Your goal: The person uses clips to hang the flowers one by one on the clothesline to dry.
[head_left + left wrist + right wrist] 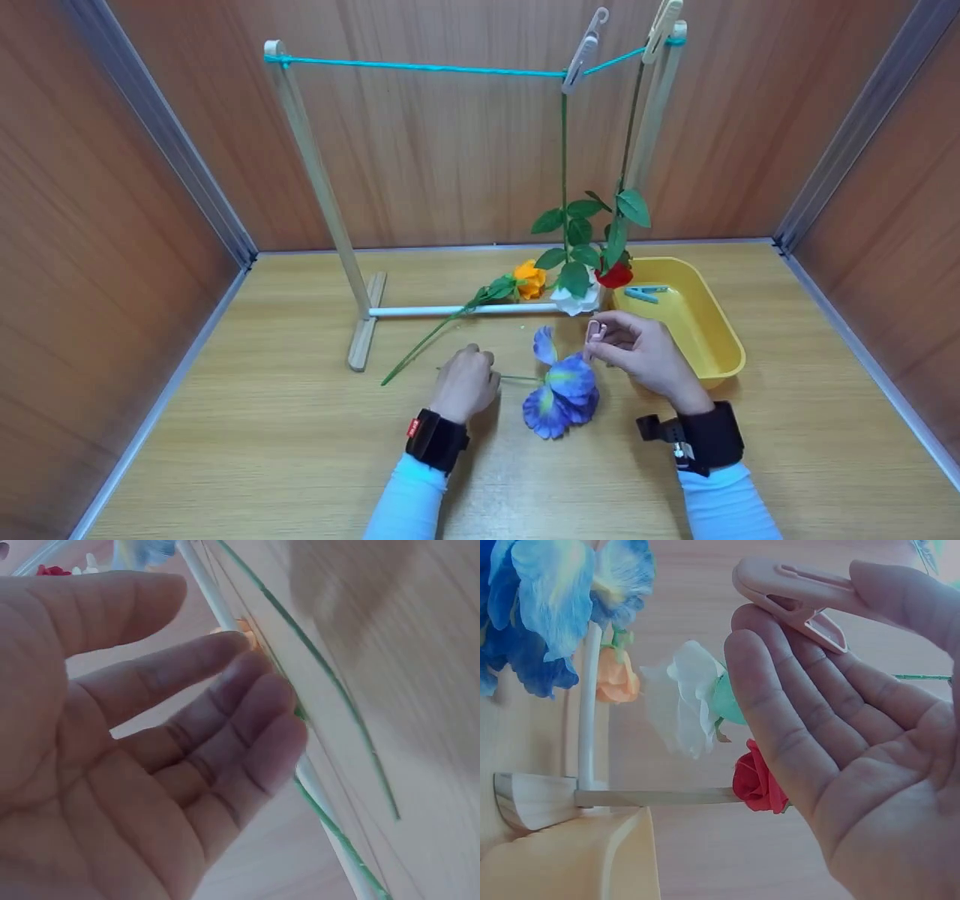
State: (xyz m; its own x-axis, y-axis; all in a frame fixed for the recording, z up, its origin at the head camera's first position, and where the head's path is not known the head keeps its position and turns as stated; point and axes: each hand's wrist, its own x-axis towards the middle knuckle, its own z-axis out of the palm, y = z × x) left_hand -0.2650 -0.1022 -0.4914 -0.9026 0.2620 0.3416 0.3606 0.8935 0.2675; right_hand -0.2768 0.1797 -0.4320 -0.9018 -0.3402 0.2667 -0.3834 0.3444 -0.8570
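Note:
My right hand (pixel 643 354) pinches a pink clothespin (pixel 802 585) between thumb and fingers, just above the right side of a blue-purple artificial flower (pixel 571 381). That flower lies on the table between my hands, its thin green stem (pixel 519 378) pointing left. Over the stem hovers my left hand (pixel 466 381), thumb apart and fingers loosely bent. In the left wrist view nothing lies between its thumb and fingers, and the stem (pixel 330 664) runs beyond the fingertips.
A turquoise line (pixel 420 67) spans a wooden stand. Clothespins (pixel 583 56) hang a white flower (pixel 576 297) and a red rose (pixel 615 275) from it. An orange flower (pixel 531 279) leans on the white crossbar (pixel 420 311). The yellow basin (pixel 724 352) holds a blue clothespin (pixel 643 293).

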